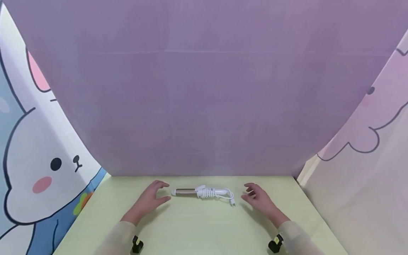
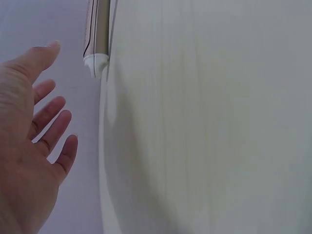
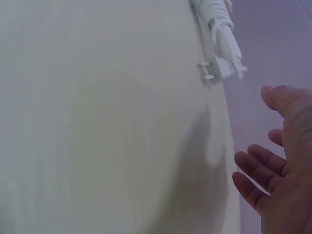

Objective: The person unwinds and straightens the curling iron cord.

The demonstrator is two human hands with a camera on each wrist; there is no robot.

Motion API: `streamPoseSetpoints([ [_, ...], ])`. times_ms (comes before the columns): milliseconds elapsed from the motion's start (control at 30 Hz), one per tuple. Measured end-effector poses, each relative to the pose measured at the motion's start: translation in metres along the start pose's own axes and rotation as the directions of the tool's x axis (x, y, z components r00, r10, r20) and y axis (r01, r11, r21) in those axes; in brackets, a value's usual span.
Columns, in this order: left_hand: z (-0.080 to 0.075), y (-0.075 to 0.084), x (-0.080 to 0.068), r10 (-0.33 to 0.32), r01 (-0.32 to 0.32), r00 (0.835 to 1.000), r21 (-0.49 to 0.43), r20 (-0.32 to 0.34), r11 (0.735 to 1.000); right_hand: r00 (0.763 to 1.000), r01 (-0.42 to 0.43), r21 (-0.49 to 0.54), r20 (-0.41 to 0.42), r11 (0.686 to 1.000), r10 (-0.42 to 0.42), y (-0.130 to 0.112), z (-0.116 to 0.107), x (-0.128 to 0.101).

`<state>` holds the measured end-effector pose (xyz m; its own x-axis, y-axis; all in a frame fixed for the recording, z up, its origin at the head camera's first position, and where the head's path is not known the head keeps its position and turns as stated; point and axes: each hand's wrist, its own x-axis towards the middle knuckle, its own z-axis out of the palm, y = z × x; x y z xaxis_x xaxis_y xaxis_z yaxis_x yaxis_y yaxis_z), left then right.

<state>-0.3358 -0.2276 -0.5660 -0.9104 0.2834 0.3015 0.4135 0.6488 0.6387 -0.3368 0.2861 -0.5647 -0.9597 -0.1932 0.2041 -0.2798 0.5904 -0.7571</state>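
Observation:
A curling iron [image 1: 186, 192] with a brown barrel lies across the table, tip to the left. Its white cord [image 1: 208, 192] is wound around the handle, and the two-pin plug [image 1: 233, 202] sticks out at the right end. Just left of the tip is my left hand [image 1: 149, 198], fingers loosely bent and holding nothing. My right hand [image 1: 259, 199] hovers beyond the plug end, also bare, with relaxed fingers. Both hands are apart from the iron. In the left wrist view the barrel's pale tip [image 2: 96, 63] shows; the right wrist view has the plug [image 3: 225, 68].
The pale table [image 1: 204, 226] ends at a purple curtain [image 1: 204, 106] behind the iron. A rabbit-printed cloth [image 1: 28, 170] hangs on the left, and a pink and white printed cloth [image 1: 360, 177] on the right. Small black wrist cameras [image 1: 276, 243] sit near both sleeves.

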Motion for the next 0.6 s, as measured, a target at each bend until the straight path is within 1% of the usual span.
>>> streamPoseSetpoints([
  [133, 0.010, 0.000, 0.006, 0.012, -0.012, 1.000, -0.014, 0.003, 1.000, 1.000, 0.008, 0.013, 0.015, 1.000, -0.008, -0.003, 0.010, -0.003],
  [333, 0.022, 0.006, 0.014, -0.008, 0.009, 1.000, -0.080, 0.017, 0.997, 0.999, 0.038, 0.024, 0.015, 0.999, -0.038, -0.008, 0.022, -0.007],
  [433, 0.028, 0.008, 0.018, -0.015, 0.017, 1.000, -0.104, 0.023, 0.994, 0.999, 0.037, 0.026, 0.016, 0.999, -0.038, -0.008, 0.027, -0.007],
  [600, 0.038, 0.013, 0.026, -0.005, 0.013, 0.998, -0.139, 0.062, 0.990, 0.999, 0.050, 0.032, 0.018, 0.998, -0.051, -0.010, 0.033, -0.006],
])
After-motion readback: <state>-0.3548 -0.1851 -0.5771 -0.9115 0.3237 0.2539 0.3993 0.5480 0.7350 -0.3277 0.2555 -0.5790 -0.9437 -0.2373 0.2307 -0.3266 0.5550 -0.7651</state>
